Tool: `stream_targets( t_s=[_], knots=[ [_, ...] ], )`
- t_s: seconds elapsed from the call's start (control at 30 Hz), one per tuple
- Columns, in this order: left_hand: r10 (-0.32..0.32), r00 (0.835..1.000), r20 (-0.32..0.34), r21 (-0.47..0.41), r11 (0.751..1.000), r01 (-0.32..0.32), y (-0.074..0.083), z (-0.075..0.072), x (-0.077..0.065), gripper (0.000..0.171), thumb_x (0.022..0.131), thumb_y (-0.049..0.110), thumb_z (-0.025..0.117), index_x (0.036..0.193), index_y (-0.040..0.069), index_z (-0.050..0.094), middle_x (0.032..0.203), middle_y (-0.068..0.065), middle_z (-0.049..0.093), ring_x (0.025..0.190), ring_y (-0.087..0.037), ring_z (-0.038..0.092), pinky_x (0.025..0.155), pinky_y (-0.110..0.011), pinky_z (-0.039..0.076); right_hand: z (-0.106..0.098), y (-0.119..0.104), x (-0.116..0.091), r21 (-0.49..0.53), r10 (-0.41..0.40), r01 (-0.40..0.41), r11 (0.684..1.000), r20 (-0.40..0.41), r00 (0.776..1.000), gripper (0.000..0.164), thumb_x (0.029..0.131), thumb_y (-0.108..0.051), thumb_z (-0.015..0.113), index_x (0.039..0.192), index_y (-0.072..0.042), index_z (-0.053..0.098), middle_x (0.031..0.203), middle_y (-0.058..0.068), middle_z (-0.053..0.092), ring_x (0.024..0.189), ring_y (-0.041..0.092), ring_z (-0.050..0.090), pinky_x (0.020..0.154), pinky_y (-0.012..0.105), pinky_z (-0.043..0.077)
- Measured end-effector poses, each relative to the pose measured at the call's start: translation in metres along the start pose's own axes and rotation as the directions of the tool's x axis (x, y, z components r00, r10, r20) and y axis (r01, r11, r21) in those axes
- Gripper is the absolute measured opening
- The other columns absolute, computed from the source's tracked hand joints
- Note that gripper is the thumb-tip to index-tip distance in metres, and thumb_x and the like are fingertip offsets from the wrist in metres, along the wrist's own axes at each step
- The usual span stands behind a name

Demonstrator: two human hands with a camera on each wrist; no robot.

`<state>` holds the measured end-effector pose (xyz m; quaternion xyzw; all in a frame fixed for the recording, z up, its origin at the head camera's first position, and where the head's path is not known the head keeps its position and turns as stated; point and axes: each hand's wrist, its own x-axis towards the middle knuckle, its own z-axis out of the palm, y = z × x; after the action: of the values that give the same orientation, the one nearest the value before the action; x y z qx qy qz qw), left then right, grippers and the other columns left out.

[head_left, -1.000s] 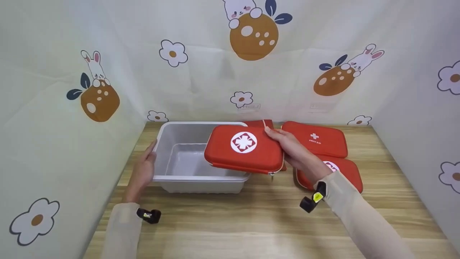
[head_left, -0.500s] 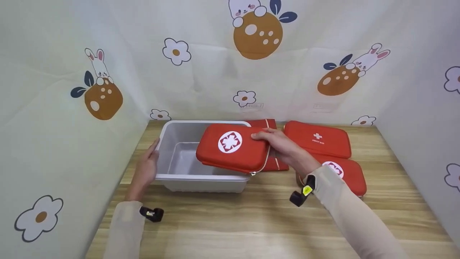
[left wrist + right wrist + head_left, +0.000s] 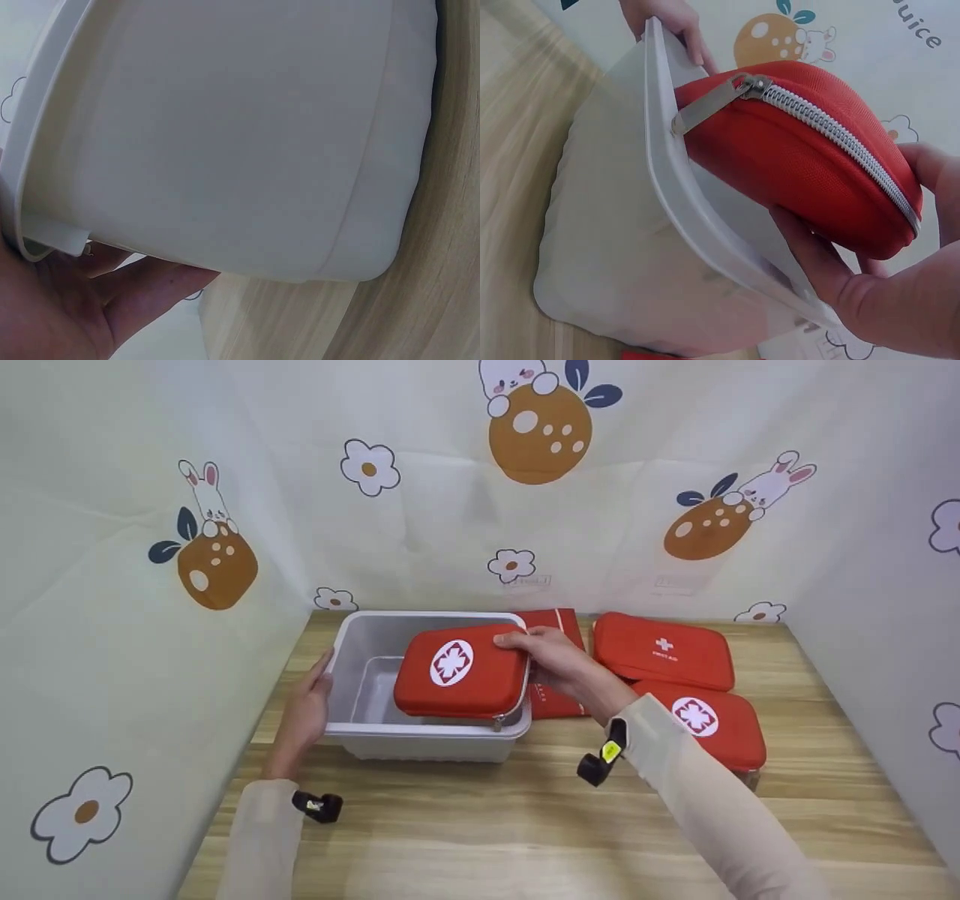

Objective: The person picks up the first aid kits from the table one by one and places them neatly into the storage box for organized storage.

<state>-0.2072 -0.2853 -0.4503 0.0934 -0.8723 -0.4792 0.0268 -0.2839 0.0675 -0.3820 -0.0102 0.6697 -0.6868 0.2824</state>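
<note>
On our table (image 3: 450,832) stands a bin (image 3: 427,746); 1 red case (image 3: 480,682) tilts at its mouth, left of our right hand (image 3: 559,660), which pinches its right end. Our left hand (image 3: 304,709), fingers straight, touches the bin's left side.

Your right hand (image 3: 900,304) grips one end of the red case (image 3: 787,165) at the mouth of the pale bin (image 3: 615,202). You see its silver zipper (image 3: 832,129) and metal pull (image 3: 705,106); beyond, your left hand (image 3: 671,21) touches the bin.

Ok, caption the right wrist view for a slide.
Right hand holding a silver-zipped red case at the mouth of a grey bin.
</note>
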Motion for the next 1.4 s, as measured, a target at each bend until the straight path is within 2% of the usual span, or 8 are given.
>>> stream_targets(
  t_s=[0.2, 0.43, 0.63, 0.8, 1.0, 1.2, 1.4],
  knots=[
    [-0.025, 1.0, 0.014, -0.005, 1.0, 0.025, 0.0, 0.0, 0.0, 0.051, 0.11, 0.018, 0.025, 0.16, 0.017, 0.023, 0.168, -0.011, 0.017, 0.157, -0.033, 0.012, 0.129, -0.049, 0.011, 0.012, 0.001, 0.009, 0.018, 0.015, -0.015, 1.0, -0.038, 0.999, 0.043, 0.091, -0.025, 0.072, 0.127, -0.005, 0.057, 0.118, 0.012, 0.072, 0.099, 0.023, 0.075, 0.088, 0.037, 0.061],
    [-0.048, 0.998, 0.028, 0.006, 0.999, 0.048, 0.003, 0.0, -0.001, 0.051, 0.11, 0.022, 0.024, 0.161, 0.025, 0.02, 0.169, -0.007, 0.015, 0.157, -0.032, 0.01, 0.128, -0.05, 0.01, 0.026, 0.0, 0.018, -0.02, 0.035, -0.036, 0.999, -0.071, 0.997, 0.04, 0.09, -0.027, 0.073, 0.12, -0.003, 0.064, 0.11, 0.011, 0.074, 0.089, 0.02, 0.076, 0.081, 0.035, 0.063],
    [-0.023, 0.999, 0.025, -0.001, 1.0, 0.023, 0.002, 0.0, 0.0, 0.051, 0.11, 0.021, 0.024, 0.161, 0.022, 0.021, 0.168, -0.008, 0.017, 0.157, -0.033, 0.012, 0.128, -0.05, 0.011, 0.038, -0.002, 0.026, -0.06, 0.057, -0.061, 0.996, -0.06, 0.997, 0.034, 0.092, -0.027, 0.072, 0.115, -0.003, 0.068, 0.101, 0.009, 0.077, 0.081, 0.018, 0.076, 0.076, 0.032, 0.063],
    [-0.034, 0.999, 0.02, 0.007, 0.999, 0.033, 0.001, 0.0, 0.0, 0.051, 0.11, 0.022, 0.025, 0.161, 0.023, 0.022, 0.168, -0.01, 0.018, 0.156, -0.035, 0.014, 0.128, -0.052, 0.013, 0.047, -0.001, 0.033, -0.076, 0.065, -0.069, 0.995, -0.057, 0.996, 0.032, 0.093, -0.026, 0.069, 0.114, -0.002, 0.069, 0.089, 0.005, 0.076, 0.074, 0.015, 0.075, 0.068, 0.029, 0.063],
    [-0.056, 0.998, 0.02, 0.025, 0.998, 0.056, 0.002, 0.0, -0.001, 0.051, 0.11, 0.024, 0.024, 0.161, 0.024, 0.021, 0.168, -0.01, 0.017, 0.156, -0.035, 0.014, 0.128, -0.053, 0.013, 0.055, 0.001, 0.04, -0.084, 0.078, -0.085, 0.993, -0.087, 0.993, 0.033, 0.095, -0.025, 0.068, 0.117, 0.0, 0.068, 0.087, 0.006, 0.075, 0.071, 0.015, 0.073, 0.067, 0.029, 0.063],
    [-0.067, 0.997, 0.035, 0.015, 0.998, 0.066, 0.002, 0.0, 0.0, 0.051, 0.11, 0.025, 0.022, 0.161, 0.025, 0.018, 0.169, -0.007, 0.014, 0.157, -0.034, 0.011, 0.128, -0.053, 0.011, 0.063, 0.002, 0.047, -0.086, 0.078, -0.088, 0.992, -0.111, 0.991, 0.034, 0.095, -0.024, 0.067, 0.116, 0.004, 0.067, 0.076, 0.004, 0.072, 0.064, 0.014, 0.071, 0.059, 0.028, 0.061],
    [-0.059, 0.998, 0.03, 0.011, 0.998, 0.059, 0.002, 0.002, 0.001, 0.051, 0.11, 0.024, 0.022, 0.161, 0.024, 0.019, 0.169, -0.007, 0.015, 0.157, -0.034, 0.012, 0.128, -0.053, 0.012, 0.067, 0.002, 0.052, -0.131, 0.077, -0.093, 0.987, -0.122, 0.99, 0.038, 0.095, -0.026, 0.067, 0.12, 0.004, 0.064, 0.078, 0.006, 0.071, 0.064, 0.014, 0.071, 0.06, 0.03, 0.062]
  ],
)
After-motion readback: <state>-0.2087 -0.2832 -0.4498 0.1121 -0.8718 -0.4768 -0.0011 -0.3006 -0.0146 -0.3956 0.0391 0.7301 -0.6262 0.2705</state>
